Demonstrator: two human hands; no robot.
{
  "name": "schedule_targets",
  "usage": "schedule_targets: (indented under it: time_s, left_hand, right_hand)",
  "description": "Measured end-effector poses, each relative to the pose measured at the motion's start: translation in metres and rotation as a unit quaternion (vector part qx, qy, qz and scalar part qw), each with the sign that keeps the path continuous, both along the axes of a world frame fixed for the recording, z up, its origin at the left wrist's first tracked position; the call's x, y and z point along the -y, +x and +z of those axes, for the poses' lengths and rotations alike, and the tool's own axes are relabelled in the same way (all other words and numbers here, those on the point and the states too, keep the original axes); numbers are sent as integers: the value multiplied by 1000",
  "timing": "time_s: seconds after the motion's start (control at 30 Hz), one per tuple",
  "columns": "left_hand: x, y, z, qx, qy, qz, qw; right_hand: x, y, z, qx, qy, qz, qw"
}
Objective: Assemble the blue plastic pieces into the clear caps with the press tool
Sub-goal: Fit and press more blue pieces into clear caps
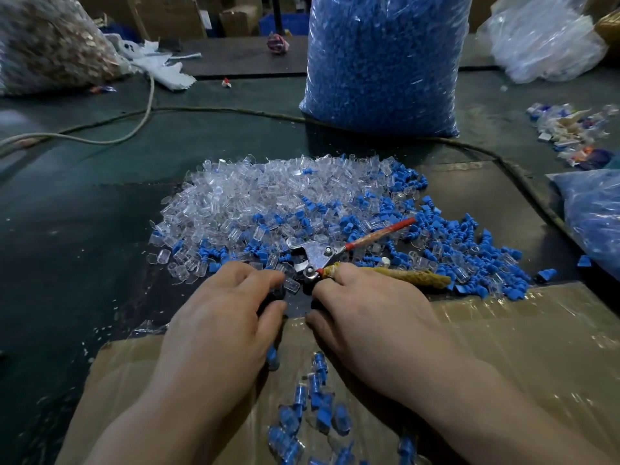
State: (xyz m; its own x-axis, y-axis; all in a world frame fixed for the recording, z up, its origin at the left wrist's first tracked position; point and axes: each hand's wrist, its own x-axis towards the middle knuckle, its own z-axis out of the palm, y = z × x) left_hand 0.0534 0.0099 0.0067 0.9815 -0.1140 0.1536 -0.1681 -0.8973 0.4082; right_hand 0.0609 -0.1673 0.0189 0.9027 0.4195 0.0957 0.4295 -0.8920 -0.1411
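The silver metal press tool [312, 258] lies at the near edge of the heap, at 12 o'clock from both hands. Its red-sleeved handle [382, 232] points to 2 o'clock and its handle wrapped in yellow-brown tape [399, 276] to 3 o'clock. The left hand [228, 317] lies palm down with fingers bent. One small clear plastic cap [292, 285] sits at its index fingertip, but whether it is pinched I cannot tell. The right hand [369, 325] also lies palm down, its index finger touching the root of the taped handle; its grip is hidden. The mound of clear caps [248, 196] spreads at 11 o'clock of the tool, and the loose blue plastic pieces [453, 236] at 3 o'clock. Blue-filled caps [318, 397] lie at 6 o'clock on the taped brown cardboard sheet [520, 347]. A tall clear bag of blue pieces [382, 62] stands at 12 o'clock
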Motion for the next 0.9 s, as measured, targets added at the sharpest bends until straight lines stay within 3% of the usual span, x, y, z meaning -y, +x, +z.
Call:
schedule_targets:
  time_s: [0.33,0.9]
  left_hand:
    - [-4,2,-3,-8,-51,12,999]
    - [-1,5,-3,-5,2,-30,1000]
  right_hand:
    - [5,-4,5,-44,42,-10,998]
    - [3,-8,8,-71,-15,10,997]
